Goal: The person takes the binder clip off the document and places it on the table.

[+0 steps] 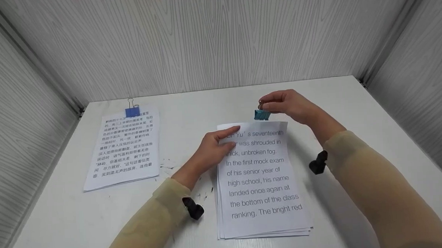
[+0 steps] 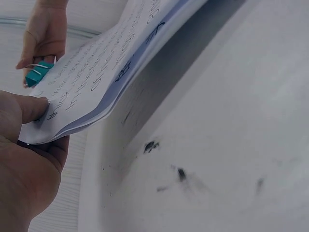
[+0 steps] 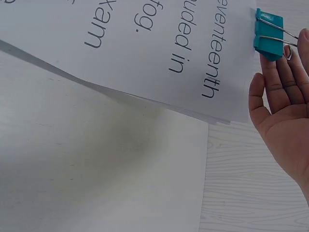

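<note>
A stack of printed English sheets (image 1: 261, 182) is held up at its top end by my left hand (image 1: 216, 148). In the left wrist view the thumb (image 2: 35, 107) lies on the printed side and the other fingers are beneath, pinching the stack's edge. My right hand (image 1: 289, 104) pinches the wire handles of a teal binder clip (image 1: 261, 114) just beyond the top edge of the stack. In the right wrist view the clip (image 3: 270, 35) sits right at the edge of the paper, its handles between thumb and fingers. The sheets' lower corners are slightly fanned out.
To the left, another stack of sheets with Chinese text (image 1: 127, 150) lies on the white table (image 1: 183, 114), with a blue binder clip (image 1: 132, 112) at its top. Dark smudges mark the tabletop between the stacks. Wood-grain panels (image 1: 210, 38) enclose the back and sides.
</note>
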The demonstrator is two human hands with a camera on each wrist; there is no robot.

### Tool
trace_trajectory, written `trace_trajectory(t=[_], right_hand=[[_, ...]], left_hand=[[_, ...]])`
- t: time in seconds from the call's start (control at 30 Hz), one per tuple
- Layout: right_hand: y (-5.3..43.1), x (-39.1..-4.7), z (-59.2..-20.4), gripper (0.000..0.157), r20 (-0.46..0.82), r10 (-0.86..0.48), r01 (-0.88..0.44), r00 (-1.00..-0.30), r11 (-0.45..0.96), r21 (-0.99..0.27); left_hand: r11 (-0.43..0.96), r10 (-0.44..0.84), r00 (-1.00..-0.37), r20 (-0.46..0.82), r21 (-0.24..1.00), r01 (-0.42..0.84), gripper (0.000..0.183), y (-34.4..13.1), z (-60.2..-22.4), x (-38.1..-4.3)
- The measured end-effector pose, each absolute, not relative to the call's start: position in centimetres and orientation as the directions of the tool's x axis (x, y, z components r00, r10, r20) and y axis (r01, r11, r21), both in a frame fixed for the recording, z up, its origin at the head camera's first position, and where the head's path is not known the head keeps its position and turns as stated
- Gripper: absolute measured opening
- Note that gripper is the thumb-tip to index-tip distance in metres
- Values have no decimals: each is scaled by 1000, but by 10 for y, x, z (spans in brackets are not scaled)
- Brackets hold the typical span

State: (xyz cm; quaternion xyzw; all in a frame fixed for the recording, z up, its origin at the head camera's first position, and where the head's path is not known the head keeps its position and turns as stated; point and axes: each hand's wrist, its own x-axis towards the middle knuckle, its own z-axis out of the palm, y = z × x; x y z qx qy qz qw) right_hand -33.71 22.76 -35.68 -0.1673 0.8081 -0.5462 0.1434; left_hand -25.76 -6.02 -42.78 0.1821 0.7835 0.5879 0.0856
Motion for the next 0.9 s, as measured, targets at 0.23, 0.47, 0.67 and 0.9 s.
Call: trace_trajectory(t=[0.23, 0.47, 0.67, 0.9], right_hand=[[241, -323, -325, 41, -27, -360, -109, -933, 352, -930], [278, -319, -318, 44, -54, -270, -62, -961, 405, -912], [318, -316, -327, 46, -90, -197, 4, -976, 398, -917], [361, -306, -343, 52, -89, -161, 22, -983, 378, -926]], left_hand=[[217, 390, -916, 87, 959, 184, 48, -61, -427, -257], [207, 391, -917, 86, 962, 178, 48, -61, -427, -258], [194, 397, -913, 93, 964, 182, 48, -62, -428, -259], [202, 387, -918, 82, 964, 171, 49, -62, -430, -260]])
